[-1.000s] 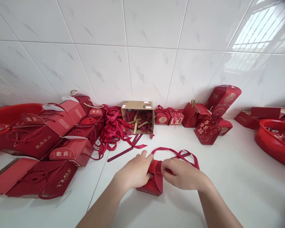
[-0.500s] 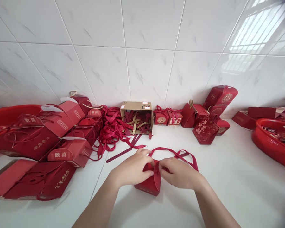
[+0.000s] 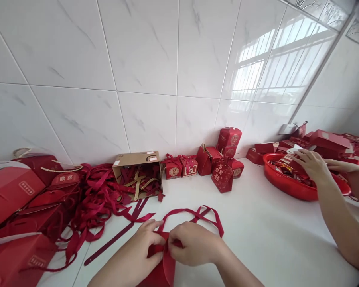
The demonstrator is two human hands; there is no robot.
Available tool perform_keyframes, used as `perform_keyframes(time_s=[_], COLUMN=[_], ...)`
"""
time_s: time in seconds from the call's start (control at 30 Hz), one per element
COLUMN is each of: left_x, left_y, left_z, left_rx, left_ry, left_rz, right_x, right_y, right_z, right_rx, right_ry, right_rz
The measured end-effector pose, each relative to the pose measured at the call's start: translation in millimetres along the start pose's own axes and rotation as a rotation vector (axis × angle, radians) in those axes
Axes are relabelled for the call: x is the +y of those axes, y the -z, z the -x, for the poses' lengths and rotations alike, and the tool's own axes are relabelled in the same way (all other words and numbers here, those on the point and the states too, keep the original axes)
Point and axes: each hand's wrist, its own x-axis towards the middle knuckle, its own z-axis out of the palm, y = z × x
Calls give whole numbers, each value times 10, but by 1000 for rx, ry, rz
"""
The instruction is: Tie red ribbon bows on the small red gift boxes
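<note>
A small red gift box (image 3: 160, 275) stands on the white table, cut off by the lower edge of the head view. My left hand (image 3: 143, 251) is on its left side, thumb and fingers closed around the top flaps. On the right, my right hand (image 3: 194, 243) has its fingers curled in a pinch at the top of a flap; the fingertips are partly hidden. A red ribbon (image 3: 179, 210) loops behind the box and lies on the table beyond my right hand. A dark red strap (image 3: 110, 244) rests to the left.
At the left are a ribbon heap (image 3: 95, 199) and several red boxes (image 3: 14, 191). A cardboard box (image 3: 137, 159) of straps and small gift boxes (image 3: 173, 171) line the wall. At right, another person's hands (image 3: 314, 165) work over a red basin (image 3: 293, 191).
The view has swung right and up, bringing the other person's hands and more of the basin into sight. My hands keep nearly the same hold on the gift box.
</note>
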Motion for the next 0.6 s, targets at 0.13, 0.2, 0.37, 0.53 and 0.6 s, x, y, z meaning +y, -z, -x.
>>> perform_keyframes(time_s=[0.13, 0.2, 0.37, 0.53, 0.6], left_x=[46, 81, 141, 235, 287], left_y=[-12, -6, 83, 182, 190], left_z=[7, 9, 1, 72, 123], left_rx=[16, 18, 37, 112, 192], left_ry=[-2, -2, -41, -69, -102], left_rz=[22, 29, 94, 300, 351], right_x=[13, 33, 130, 90, 13], right_y=[-7, 8, 139, 201, 173], right_z=[12, 28, 116, 102, 57], right_rx=[8, -1, 60, 148, 95], right_ry=[-10, -34, -108, 59, 142], right_rz=[-2, -29, -114, -349, -464])
